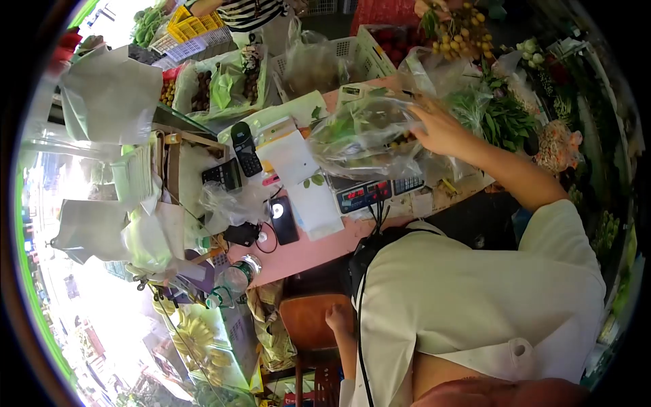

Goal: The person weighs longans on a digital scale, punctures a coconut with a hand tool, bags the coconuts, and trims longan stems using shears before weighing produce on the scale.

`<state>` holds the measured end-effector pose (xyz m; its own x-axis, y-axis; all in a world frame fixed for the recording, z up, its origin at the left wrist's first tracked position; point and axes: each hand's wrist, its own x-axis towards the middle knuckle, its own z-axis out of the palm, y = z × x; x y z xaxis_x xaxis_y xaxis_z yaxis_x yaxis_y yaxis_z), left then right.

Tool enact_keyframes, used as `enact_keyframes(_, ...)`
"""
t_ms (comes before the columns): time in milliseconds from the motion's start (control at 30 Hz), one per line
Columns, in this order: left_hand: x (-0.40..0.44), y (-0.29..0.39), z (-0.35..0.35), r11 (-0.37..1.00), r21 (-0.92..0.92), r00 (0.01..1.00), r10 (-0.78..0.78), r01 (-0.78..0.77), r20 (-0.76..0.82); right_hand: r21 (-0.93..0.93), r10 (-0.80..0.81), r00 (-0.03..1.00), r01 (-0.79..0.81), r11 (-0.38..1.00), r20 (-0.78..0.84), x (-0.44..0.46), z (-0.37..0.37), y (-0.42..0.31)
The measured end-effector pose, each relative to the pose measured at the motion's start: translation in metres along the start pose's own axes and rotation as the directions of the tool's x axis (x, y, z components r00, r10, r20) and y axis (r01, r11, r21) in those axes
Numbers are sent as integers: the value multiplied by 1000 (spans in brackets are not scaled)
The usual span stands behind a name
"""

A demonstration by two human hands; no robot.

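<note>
My right hand point(442, 126) reaches over the counter with its fingers spread, touching the edge of a clear plastic bag point(363, 139). Green leaves and some small yellowish fruit show through the bag, which lies on a digital scale point(366, 195) with red lit digits. My left hand point(336, 317) hangs low beside a brown chair point(308, 319). Its fingers look curled, and nothing is visible in them.
The pink counter point(322, 251) also bears a cordless phone point(245, 149), a calculator point(222, 175), papers point(288, 157) and a smartphone point(283, 220). A plastic bottle point(234, 279) stands by its edge. Leafy greens point(502, 115) lie at right. Across the counter is a person in stripes point(251, 13).
</note>
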<state>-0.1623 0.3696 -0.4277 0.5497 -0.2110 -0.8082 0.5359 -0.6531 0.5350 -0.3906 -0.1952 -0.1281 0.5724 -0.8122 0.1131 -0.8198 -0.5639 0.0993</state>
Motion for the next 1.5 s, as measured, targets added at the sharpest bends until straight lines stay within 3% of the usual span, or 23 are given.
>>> enact_keyframes(67,7,13,3,1000,-22,1000,15,-15,-2,459,116,950,-244,854,289,-1,14,22)
enact_keyframes(100,13,13,0,986,-156,999,-49,52,23,467,109,953,-236,852,282,3,4,15)
enact_keyframes(167,17,23,0,939,-332,996,-85,92,36,773,92,912,-389,501,400,18,-22,4)
enact_keyframes(200,22,27,-1,941,-331,997,-70,75,28,783,91,917,-380,492,388,30,-36,-2)
enact_keyframes(267,32,25,-4,942,-331,998,-57,65,33,882,215,876,-460,107,431,60,-60,-14)
enact_keyframes(400,15,36,-5,985,-170,1000,-10,15,29,932,255,899,-325,-160,357,145,-72,-24)
enact_keyframes(467,6,28,-8,853,338,916,391,-398,92,987,311,940,-160,33,142,189,-69,-27)
enact_keyframes(567,-20,21,-2,966,183,979,196,-184,-50,981,298,954,-72,178,16,248,-77,-19)
enact_keyframes(633,-27,-3,-1,990,-113,993,80,-89,-84,976,237,970,-9,219,-45,295,-61,-13)
enact_keyframes(700,-34,-12,4,999,-49,993,4,-10,-119,978,221,975,-27,205,-20,313,-56,-12)
enact_keyframes(733,-43,-20,6,997,19,985,-73,77,-157,930,139,990,-48,364,-3,317,-47,-13)
enact_keyframes(767,-67,-9,17,996,85,984,-8,24,-176,857,65,998,-54,513,24,318,-40,-15)
enact_keyframes(800,-46,-67,14,980,-142,986,-149,137,-74,857,67,997,-58,512,27,320,-32,-20)
enact_keyframes(933,-66,-56,7,988,76,987,-126,133,-98,687,219,972,-214,695,81,320,103,-33)
enact_keyframes(967,-63,-50,2,987,99,988,-117,127,-98,691,249,944,-330,644,219,307,107,-42)
enact_keyframes(1067,-50,-20,-13,983,167,994,-64,77,-87,738,230,950,-309,600,210,288,177,-66)
enact_keyframes(1133,-35,6,-23,974,225,998,-9,23,-66,779,369,913,-356,517,172,275,217,-99)
enact_keyframes(1167,-29,21,-28,967,254,998,22,-8,-54,698,274,927,-373,611,256,272,224,-105)
enact_keyframes(1233,-14,51,-37,951,295,995,100,-87,-27,864,298,942,-275,421,155,227,174,-113)
enact_keyframes(1267,-10,66,-39,940,317,990,138,-127,-12,893,332,943,-181,413,38,228,205,-124)
enact_keyframes(1333,-7,103,-37,917,336,975,221,-216,24,935,357,931,-186,302,70,183,170,-134)
enact_keyframes(1433,-9,160,-22,870,347,935,344,-351,83,999,201,980,-18,50,8,70,90,-130)
enact_keyframes(1500,-15,201,2,828,337,894,427,-448,138,999,93,995,34,-7,-33,-11,51,-110)
